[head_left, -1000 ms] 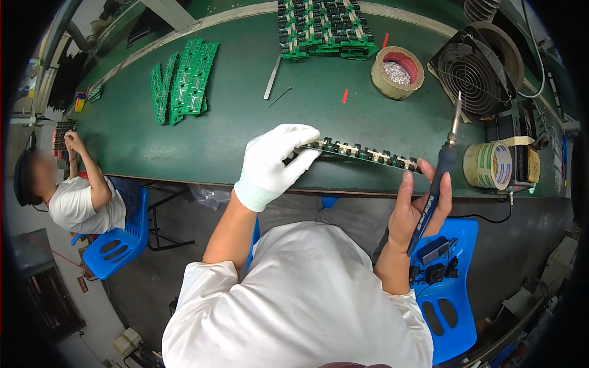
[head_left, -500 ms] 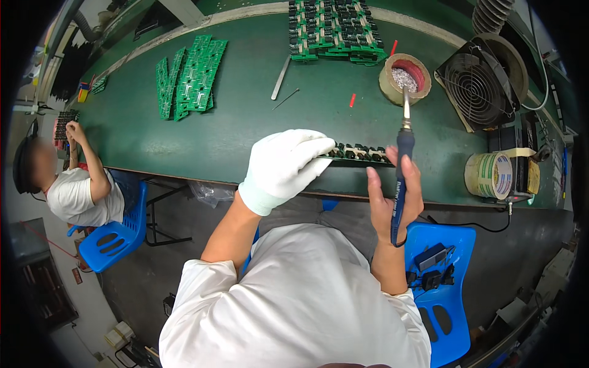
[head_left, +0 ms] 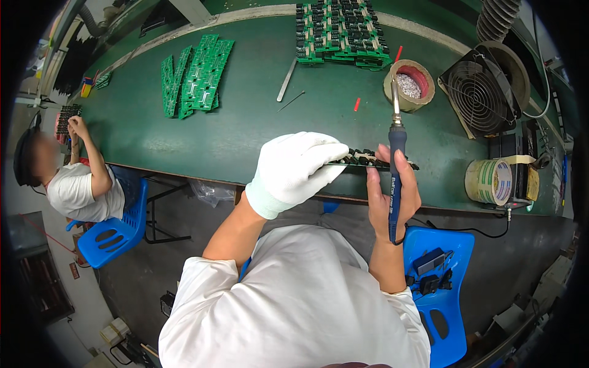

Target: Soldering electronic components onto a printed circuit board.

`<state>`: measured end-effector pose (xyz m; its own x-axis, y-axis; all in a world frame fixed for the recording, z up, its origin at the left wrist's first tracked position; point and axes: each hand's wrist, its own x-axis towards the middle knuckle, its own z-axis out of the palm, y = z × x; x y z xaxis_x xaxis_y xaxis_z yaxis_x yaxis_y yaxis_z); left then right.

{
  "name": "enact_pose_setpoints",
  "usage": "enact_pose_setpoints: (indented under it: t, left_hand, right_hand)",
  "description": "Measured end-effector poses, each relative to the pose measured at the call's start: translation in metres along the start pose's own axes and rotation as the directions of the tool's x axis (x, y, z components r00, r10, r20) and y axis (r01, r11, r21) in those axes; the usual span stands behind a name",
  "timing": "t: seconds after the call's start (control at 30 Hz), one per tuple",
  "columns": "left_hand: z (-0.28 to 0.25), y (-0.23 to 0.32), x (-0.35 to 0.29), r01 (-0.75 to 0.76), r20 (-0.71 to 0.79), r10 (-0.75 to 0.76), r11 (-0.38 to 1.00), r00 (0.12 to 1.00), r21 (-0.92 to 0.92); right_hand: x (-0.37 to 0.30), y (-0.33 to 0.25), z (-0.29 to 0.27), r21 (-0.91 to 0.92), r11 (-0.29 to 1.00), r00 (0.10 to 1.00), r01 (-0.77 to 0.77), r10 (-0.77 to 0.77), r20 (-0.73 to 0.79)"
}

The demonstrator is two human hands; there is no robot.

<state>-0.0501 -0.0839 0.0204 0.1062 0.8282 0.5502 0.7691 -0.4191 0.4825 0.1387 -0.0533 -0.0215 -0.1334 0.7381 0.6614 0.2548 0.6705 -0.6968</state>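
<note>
My left hand [head_left: 299,168], in a white glove, pinches one end of a green circuit board [head_left: 363,161] carrying a row of black components. The board is held up at the near edge of the bench, seen nearly edge-on. In my bare right hand [head_left: 402,196] a dark blue soldering iron [head_left: 396,178] stands with its metal tip pointing away from me. Fingers of that hand also reach the board's right end; whether they grip it is partly hidden. Beyond the iron, a thick tape ring [head_left: 424,101] contains silvery scraps, and the tip overlaps its left rim in view.
Populated boards [head_left: 340,37] are stacked at the back, bare green boards [head_left: 205,73] at the left. Tweezers [head_left: 286,80], a thin rod [head_left: 291,101] and a fan [head_left: 475,92] lie beyond my hands. Tape rolls [head_left: 489,181] stand right. A co-worker [head_left: 80,190] sits far left.
The soldering iron has swung left, its tip moving from over the scraps to the ring's left rim. My left hand and the board have shifted right, bringing the board's end under my right fingers.
</note>
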Motion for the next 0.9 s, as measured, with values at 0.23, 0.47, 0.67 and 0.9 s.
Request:
enact_pose_setpoints:
  t: [0.23, 0.47, 0.67, 0.9]
  left_hand:
    - [-0.003, 0.002, 0.001, 0.035, -0.010, -0.036, 0.998, 0.999, -0.044]
    - [0.000, 0.001, -0.003, 0.113, -0.014, -0.115, 0.988, 0.993, -0.104]
    - [0.001, -0.003, -0.009, 0.184, 0.008, -0.186, 0.968, 0.983, -0.170]
    - [0.003, -0.008, -0.009, 0.167, 0.007, -0.169, 0.966, 0.986, -0.197]
  right_hand:
    - [0.003, 0.002, -0.002, -0.010, 1.000, 0.999, 0.025, -0.024, 0.028]
    - [0.006, -0.004, -0.003, -0.041, 0.995, 0.995, 0.094, -0.092, 0.045]
    - [0.012, -0.011, -0.003, -0.148, 0.964, 0.974, 0.220, -0.208, 0.089]
    - [0.016, -0.013, -0.002, -0.159, 0.957, 0.968, 0.245, -0.232, 0.095]
